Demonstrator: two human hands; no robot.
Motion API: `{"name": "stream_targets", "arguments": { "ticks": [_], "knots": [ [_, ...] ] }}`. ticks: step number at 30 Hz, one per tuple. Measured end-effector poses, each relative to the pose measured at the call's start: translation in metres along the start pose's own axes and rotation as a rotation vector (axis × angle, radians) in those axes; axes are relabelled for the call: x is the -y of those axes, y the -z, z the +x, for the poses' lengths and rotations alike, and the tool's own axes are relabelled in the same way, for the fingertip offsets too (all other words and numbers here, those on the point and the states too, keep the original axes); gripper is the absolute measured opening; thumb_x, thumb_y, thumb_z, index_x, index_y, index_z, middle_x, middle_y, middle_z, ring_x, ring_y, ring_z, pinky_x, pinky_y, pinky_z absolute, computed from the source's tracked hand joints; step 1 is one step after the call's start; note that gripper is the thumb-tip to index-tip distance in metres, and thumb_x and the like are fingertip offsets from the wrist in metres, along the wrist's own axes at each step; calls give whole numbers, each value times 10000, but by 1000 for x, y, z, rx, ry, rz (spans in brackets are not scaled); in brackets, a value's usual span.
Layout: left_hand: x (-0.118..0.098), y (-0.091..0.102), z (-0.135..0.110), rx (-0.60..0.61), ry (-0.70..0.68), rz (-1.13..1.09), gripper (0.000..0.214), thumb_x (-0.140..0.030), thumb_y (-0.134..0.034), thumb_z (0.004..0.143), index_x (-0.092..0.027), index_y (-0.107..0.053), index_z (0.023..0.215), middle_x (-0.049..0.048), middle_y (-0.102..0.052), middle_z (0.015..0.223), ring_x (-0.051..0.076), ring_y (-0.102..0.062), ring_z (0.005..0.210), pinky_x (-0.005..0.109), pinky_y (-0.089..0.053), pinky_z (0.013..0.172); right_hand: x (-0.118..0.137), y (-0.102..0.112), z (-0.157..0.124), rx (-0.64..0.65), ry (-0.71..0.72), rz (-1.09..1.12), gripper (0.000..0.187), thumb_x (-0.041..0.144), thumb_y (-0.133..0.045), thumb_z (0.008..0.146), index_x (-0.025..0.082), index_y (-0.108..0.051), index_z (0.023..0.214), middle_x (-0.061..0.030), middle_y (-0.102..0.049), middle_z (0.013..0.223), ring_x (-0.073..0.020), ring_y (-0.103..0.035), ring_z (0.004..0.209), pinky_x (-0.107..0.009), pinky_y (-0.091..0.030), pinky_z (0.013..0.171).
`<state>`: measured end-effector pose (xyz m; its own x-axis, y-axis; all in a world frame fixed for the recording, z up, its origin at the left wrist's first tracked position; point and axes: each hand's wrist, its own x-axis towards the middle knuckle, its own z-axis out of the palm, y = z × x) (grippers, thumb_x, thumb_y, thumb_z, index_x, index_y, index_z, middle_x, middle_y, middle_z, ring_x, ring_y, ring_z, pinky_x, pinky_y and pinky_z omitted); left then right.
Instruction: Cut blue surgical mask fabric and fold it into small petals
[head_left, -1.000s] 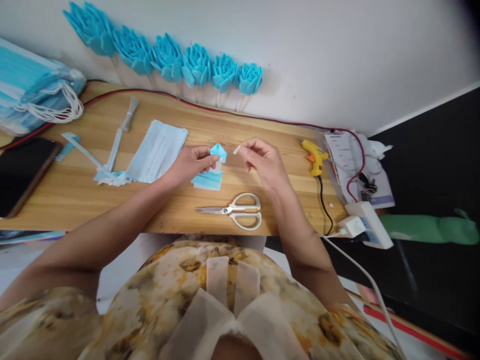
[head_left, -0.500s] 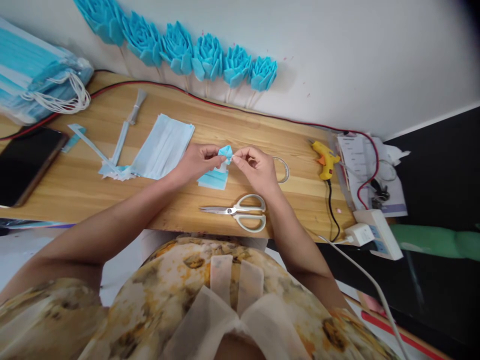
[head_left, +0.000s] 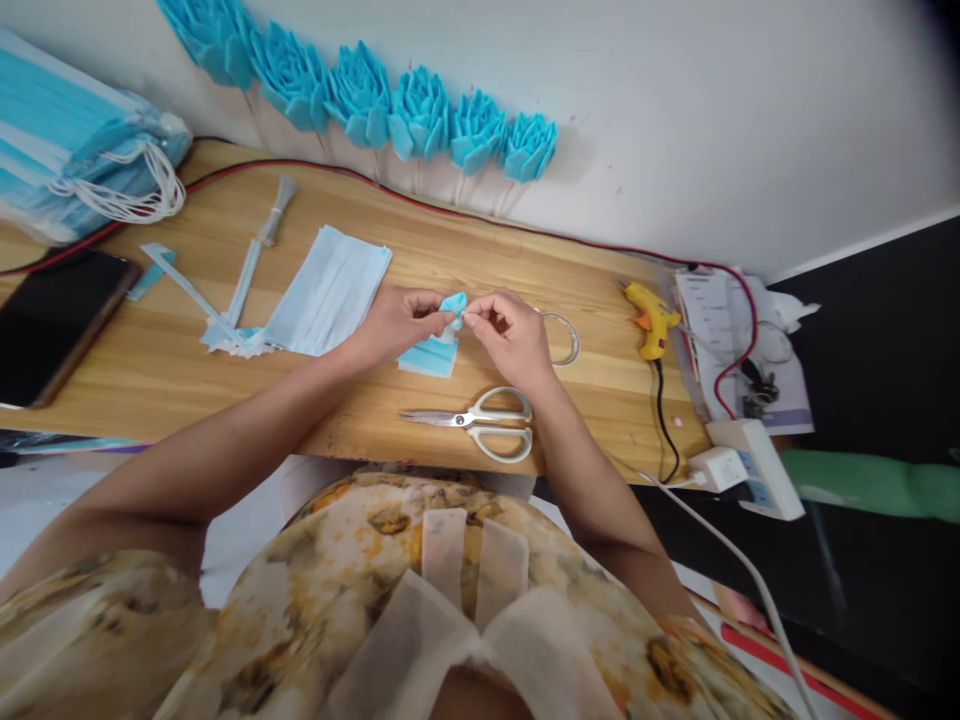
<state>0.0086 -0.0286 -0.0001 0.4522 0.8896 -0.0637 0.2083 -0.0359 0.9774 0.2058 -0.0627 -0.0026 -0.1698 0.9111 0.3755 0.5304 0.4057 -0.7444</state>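
My left hand (head_left: pixel 412 315) pinches a small folded piece of blue mask fabric (head_left: pixel 454 305) between thumb and fingers. From the other side my right hand (head_left: pixel 510 330) is closed, its thumb and fingertips together at the edge of that piece; what lies between them is too small to make out. Just below the hands a cut blue mask piece (head_left: pixel 427 358) rests on the wooden table (head_left: pixel 592 430). Flat mask sheets (head_left: pixel 330 290) lie left of my left hand. White-handled scissors (head_left: pixel 480 422) are in front of me, and a roll of tape (head_left: pixel 570 340) sits partly behind my right hand.
Blue fabric flowers (head_left: pixel 420 110) on sticks stand along the wall. A red-black cable (head_left: pixel 442 208) crosses the table's back. At left are a mask pack (head_left: pixel 82 140), a phone (head_left: pixel 64 325) and cut strips (head_left: pixel 244 285); at right, a yellow glue gun (head_left: pixel 651 320) and power strip (head_left: pixel 757 468).
The view has shifted very slightly. Both hands stay at the small blue piece, with only a tiny movement of the fingers and of the piece.
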Motion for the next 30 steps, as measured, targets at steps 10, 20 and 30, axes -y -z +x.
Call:
{"name": "stream_targets", "arguments": {
  "ticks": [10, 20, 30],
  "knots": [
    [3, -1, 0, -12, -45, -39, 337, -488, -735, 758, -163, -647, 750, -23, -542, 635, 97, -443, 593, 230, -349, 546, -3, -4, -2, -49, 81, -70, 96, 220, -688, 934, 225, -711, 842, 12, -650, 784, -144, -564, 732, -292, -448, 717],
    [9, -5, 2, -68, -45, -37, 233, -380, -736, 752, -171, -635, 731, -28, -558, 652, 108, -478, 623, 237, -397, 589, 6, -10, -4, -84, 70, -144, 144, 315, -635, 972, 259, -696, 854, -28, -687, 807, -201, -605, 785, -363, -491, 786],
    [-3, -2, -2, -71, -25, -72, 247, -400, -711, 764, -170, -620, 766, -21, -556, 673, 111, -471, 622, 239, -368, 566, -1, -10, -5, -165, -112, 54, 299, 418, -702, 906, 260, -663, 1157, -1, -698, 906, -149, -623, 792, -285, -490, 669]
  ]
}}
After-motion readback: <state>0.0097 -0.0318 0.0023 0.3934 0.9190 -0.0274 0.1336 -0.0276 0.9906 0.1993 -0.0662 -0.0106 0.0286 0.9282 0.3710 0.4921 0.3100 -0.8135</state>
